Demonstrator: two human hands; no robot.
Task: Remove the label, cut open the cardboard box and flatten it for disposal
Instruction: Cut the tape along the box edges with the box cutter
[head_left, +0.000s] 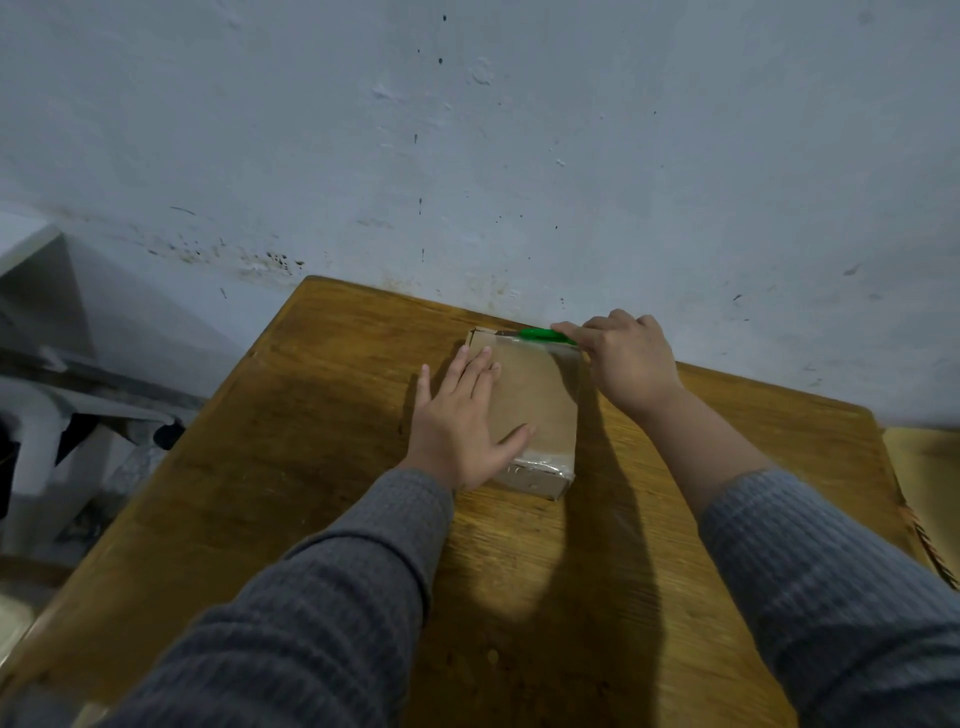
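A small brown cardboard box (540, 400) lies flat on the wooden table (322, 467), with clear tape across its near and far ends. My left hand (460, 423) rests palm down on the box's left half, fingers spread. My right hand (623, 358) grips a green cutter (545, 335) and holds it along the box's far edge, with the index finger stretched along the tool. The cutter's blade is hidden. No label shows on the visible top face.
The table's far edge stands against a stained pale wall (467, 156). White furniture and dark clutter (78, 415) sit to the left, below table height. A second yellowish surface (924, 457) adjoins the table on the right.
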